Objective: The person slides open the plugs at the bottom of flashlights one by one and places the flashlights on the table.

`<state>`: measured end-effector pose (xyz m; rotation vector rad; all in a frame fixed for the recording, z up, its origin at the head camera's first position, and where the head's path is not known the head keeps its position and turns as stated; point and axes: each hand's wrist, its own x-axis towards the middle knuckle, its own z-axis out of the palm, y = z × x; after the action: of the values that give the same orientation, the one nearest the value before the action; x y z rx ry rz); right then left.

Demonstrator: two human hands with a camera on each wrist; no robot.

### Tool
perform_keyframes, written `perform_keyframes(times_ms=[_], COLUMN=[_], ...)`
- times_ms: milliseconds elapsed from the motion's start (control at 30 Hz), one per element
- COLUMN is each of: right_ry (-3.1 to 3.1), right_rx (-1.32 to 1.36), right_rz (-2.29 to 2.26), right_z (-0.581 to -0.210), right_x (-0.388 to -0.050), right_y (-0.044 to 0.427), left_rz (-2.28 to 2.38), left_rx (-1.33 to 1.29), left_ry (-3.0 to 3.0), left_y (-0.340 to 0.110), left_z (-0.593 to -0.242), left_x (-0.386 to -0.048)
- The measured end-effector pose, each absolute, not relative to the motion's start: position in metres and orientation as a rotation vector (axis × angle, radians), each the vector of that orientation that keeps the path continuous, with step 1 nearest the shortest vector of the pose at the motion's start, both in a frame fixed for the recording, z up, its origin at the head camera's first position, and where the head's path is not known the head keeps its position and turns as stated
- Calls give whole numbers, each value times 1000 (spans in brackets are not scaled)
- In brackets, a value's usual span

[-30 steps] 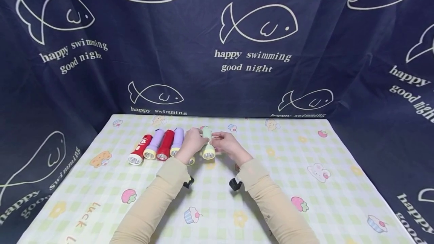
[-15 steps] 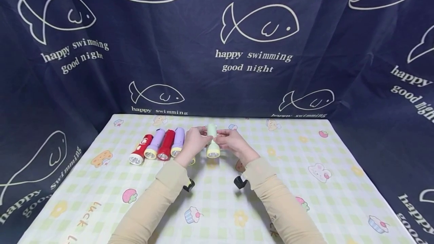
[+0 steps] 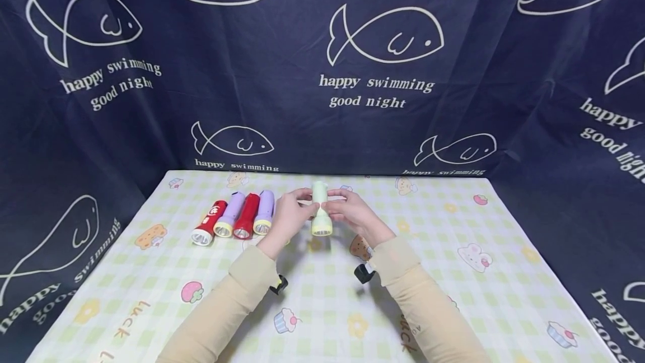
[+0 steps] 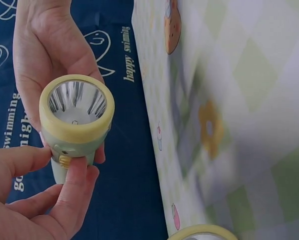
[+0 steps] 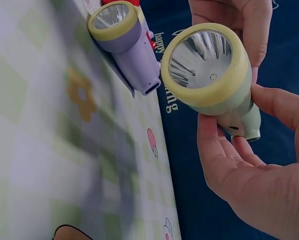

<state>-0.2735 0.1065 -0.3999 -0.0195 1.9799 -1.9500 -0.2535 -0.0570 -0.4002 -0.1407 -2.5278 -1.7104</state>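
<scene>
Hanging backdrop point(image 3: 282, 105): navy cloth with white fish doodles, right behind the table from where I'm standing.
Table point(image 3: 504, 296): pale checked cover, everything sits toward its far side.
Row of flashlights: four side by side, left of the hands: red one with a white rim point(image 3: 209, 223), first purple one point(image 3: 230, 214), plain red one point(image 3: 247, 216), second purple one point(image 3: 265, 213). They look settled to me, nobody's holding them.
Left hand point(image 3: 294, 212): thumb and fingers pinching the green flashlight point(image 3: 321, 220) from its side.
Right hand point(image 3: 356, 212): same deal opposite, thumb and fingertips clamped on it too.
Green flashlight: up off the cover between both hands, lens end toward the person. I'd call this one midway: lifted, not set down, so it's the bit left over.
Yellow rim point(image 4: 202, 230): another flashlight, mostly cut off in the left wrist view; can't tell which.
Yellow switch point(image 4: 64, 161): tiny, by the left fingertips; can't tell if it's being pushed. Lamp looks unlit, fwiw.
</scene>
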Motion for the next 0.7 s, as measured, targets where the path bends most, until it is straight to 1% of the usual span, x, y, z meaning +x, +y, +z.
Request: perform_keyframes(times_ms=[500,700], right_ry=[1976,1981], right_rx=[-42,-13], right_rz=[-2014,-2033], right_z=[-400,-403], right_x=[-260,-258], right_y=[112,112], left_rz=[-1677,-1779], left_rx=[-212,-228], left_ry=[-2488,-2434], left_y=[-55,-56], left_z=[-402,-403], left_x=[-245,-245])
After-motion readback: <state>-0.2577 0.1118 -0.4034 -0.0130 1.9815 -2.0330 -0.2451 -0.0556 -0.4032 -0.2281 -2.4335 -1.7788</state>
